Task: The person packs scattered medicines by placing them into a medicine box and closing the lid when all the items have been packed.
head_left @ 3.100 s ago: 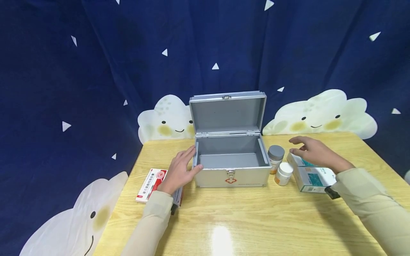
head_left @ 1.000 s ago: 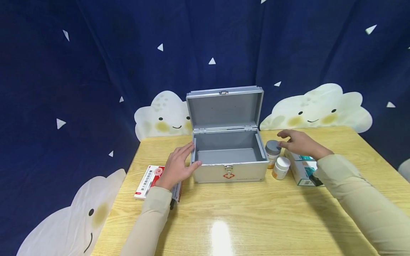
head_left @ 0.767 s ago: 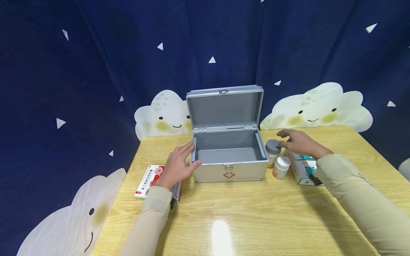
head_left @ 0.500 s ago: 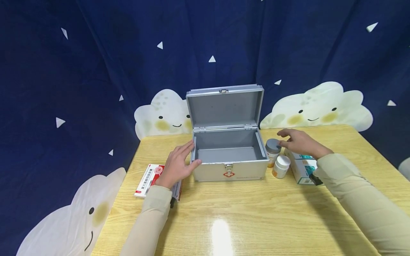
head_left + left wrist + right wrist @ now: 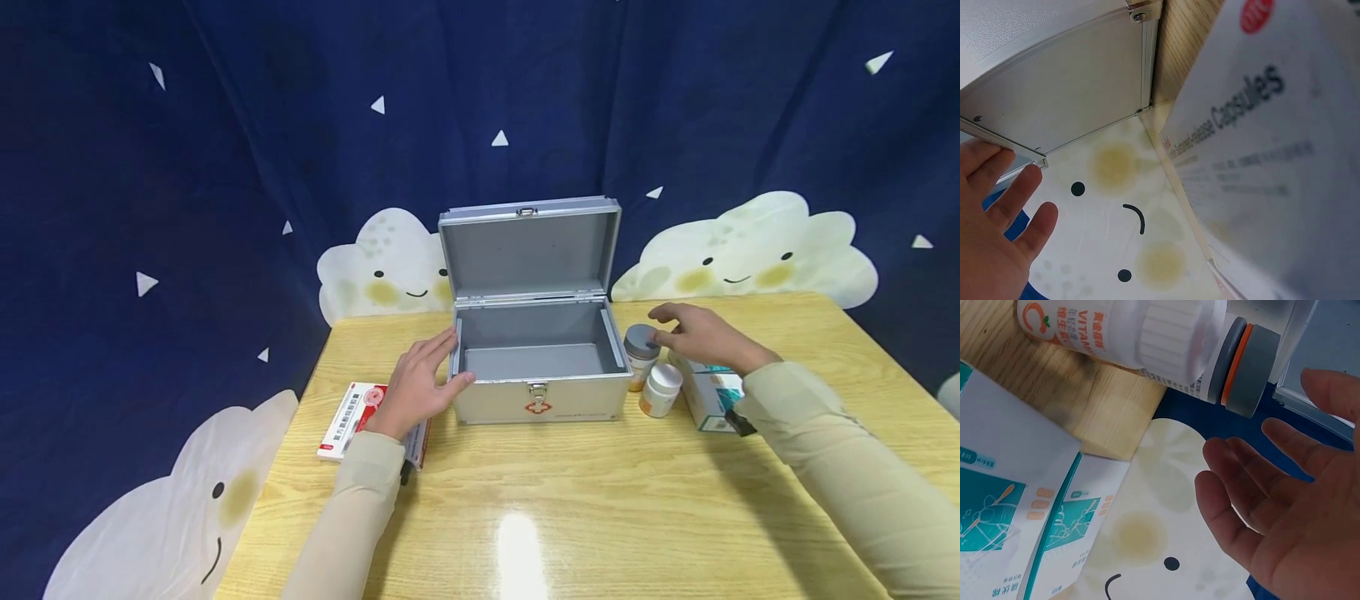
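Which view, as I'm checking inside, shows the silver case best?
The head view: the silver case appears nearly whole, its lid up and interior visible. The left wrist view shows mainly outer panels; the right wrist view, only part of it at upper right.

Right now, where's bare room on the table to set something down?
Most room: the wood table in front of the first-aid case, between the sleeves. The open case's floor looks bare. Crowded: right of the case, with the gray-lidded bottle, white-capped vitamin bottle, swab cartons and right hand; left of it, the capsule cartons and left hand.
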A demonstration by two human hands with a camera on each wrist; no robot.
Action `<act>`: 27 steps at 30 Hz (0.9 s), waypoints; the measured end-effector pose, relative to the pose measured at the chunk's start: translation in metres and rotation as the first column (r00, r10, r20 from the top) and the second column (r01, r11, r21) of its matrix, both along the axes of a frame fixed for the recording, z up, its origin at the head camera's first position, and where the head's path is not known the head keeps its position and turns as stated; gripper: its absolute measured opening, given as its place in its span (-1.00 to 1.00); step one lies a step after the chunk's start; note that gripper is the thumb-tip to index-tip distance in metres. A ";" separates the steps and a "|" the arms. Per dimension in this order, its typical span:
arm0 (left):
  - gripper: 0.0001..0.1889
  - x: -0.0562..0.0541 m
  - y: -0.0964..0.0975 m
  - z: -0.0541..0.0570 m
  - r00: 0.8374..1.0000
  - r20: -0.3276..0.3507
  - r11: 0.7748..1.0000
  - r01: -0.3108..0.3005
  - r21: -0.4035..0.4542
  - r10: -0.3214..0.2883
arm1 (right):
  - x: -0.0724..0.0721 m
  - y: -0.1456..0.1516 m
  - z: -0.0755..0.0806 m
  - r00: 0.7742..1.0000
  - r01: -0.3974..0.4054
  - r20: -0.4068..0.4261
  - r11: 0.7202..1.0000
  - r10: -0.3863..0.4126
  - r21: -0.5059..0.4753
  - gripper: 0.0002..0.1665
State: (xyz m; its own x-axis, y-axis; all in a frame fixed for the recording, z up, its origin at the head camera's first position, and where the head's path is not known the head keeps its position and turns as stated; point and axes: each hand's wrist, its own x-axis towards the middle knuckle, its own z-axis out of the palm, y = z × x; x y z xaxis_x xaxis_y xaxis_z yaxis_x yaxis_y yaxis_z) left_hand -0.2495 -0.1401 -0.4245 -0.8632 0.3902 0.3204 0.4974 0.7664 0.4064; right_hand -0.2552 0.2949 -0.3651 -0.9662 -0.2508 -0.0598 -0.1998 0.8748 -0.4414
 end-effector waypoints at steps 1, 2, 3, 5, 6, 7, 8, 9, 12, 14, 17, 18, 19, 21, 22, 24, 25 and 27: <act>-0.22 0.000 0.000 0.000 1.000 0.004 1.000 -0.001 0.000 0.001 | 0.000 0.001 -0.001 1.000 0.001 0.002 1.000 -0.001 0.000 -0.36; -0.22 0.000 0.000 0.000 1.000 0.006 1.000 -0.002 -0.001 0.002 | -0.001 0.002 -0.002 1.000 0.003 0.004 1.000 -0.003 0.002 -0.35; -0.22 0.000 -0.001 0.000 1.000 0.007 1.000 -0.003 -0.002 0.003 | -0.001 0.003 -0.002 1.000 0.005 0.006 1.000 -0.005 0.004 -0.34; -0.22 0.000 -0.001 0.000 1.000 0.009 1.000 -0.006 -0.006 0.006 | -0.001 0.004 -0.003 1.000 0.009 0.015 1.000 -0.010 0.004 -0.33; -0.22 -0.001 -0.001 0.000 1.000 0.007 1.000 -0.005 -0.006 0.005 | -0.001 0.005 -0.003 1.000 0.011 0.019 1.000 -0.011 0.001 -0.32; -0.22 -0.001 -0.001 0.000 1.000 0.005 1.000 -0.005 -0.008 0.005 | -0.001 0.005 -0.003 1.000 0.011 0.023 1.000 -0.011 0.001 -0.32; -0.22 -0.002 -0.002 0.000 1.000 0.003 1.000 -0.006 -0.010 0.006 | -0.001 0.004 -0.003 1.000 0.010 0.022 1.000 -0.010 0.001 -0.32; -0.22 -0.002 -0.002 0.000 1.000 0.001 1.000 -0.006 -0.010 0.006 | -0.001 0.004 -0.003 1.000 0.008 0.022 1.000 -0.008 0.000 -0.32; -0.21 -0.002 -0.001 -0.001 1.000 0.001 1.000 -0.006 -0.006 0.006 | -0.001 0.002 -0.003 1.000 -0.002 0.021 1.000 0.002 -0.006 -0.34; -0.21 -0.002 0.000 0.000 1.000 0.006 1.000 -0.008 -0.006 0.008 | -0.001 0.000 -0.004 1.000 -0.013 0.021 1.000 0.013 -0.015 -0.34; -0.21 -0.001 0.000 0.000 1.000 0.012 1.000 -0.012 -0.010 0.012 | -0.002 -0.004 -0.007 0.999 -0.035 0.025 0.999 0.036 -0.027 -0.33; -0.21 -0.001 0.000 0.000 1.000 0.015 1.000 -0.014 -0.010 0.015 | -0.002 -0.005 -0.008 0.999 -0.043 0.024 0.999 0.044 -0.030 -0.33; -0.21 -0.001 0.000 0.000 1.000 0.013 1.000 -0.015 -0.011 0.015 | -0.002 -0.006 -0.009 0.998 -0.051 0.021 0.998 0.052 -0.029 -0.34; -0.21 -0.001 0.000 0.001 1.000 0.015 1.000 -0.016 -0.007 0.016 | -0.003 -0.007 -0.011 0.998 -0.063 0.008 0.998 0.063 -0.021 -0.33; -0.21 -0.001 0.000 0.001 1.000 0.014 1.000 -0.015 -0.005 0.015 | -0.003 -0.008 -0.013 0.998 -0.064 0.002 0.998 0.064 -0.018 -0.33; -0.21 -0.001 0.000 0.001 1.000 0.016 1.000 -0.012 0.000 0.012 | -0.004 -0.008 -0.015 0.997 -0.069 -0.023 0.998 0.069 -0.010 -0.33; -0.21 -0.001 0.000 0.001 1.000 0.015 1.000 -0.009 0.002 0.009 | -0.004 -0.008 -0.017 0.997 -0.068 -0.035 0.998 0.068 -0.009 -0.34; -0.21 -0.002 -0.001 0.001 1.000 0.013 1.000 -0.007 0.004 0.007 | -0.005 -0.007 -0.018 0.996 -0.067 -0.062 0.998 0.066 -0.012 -0.34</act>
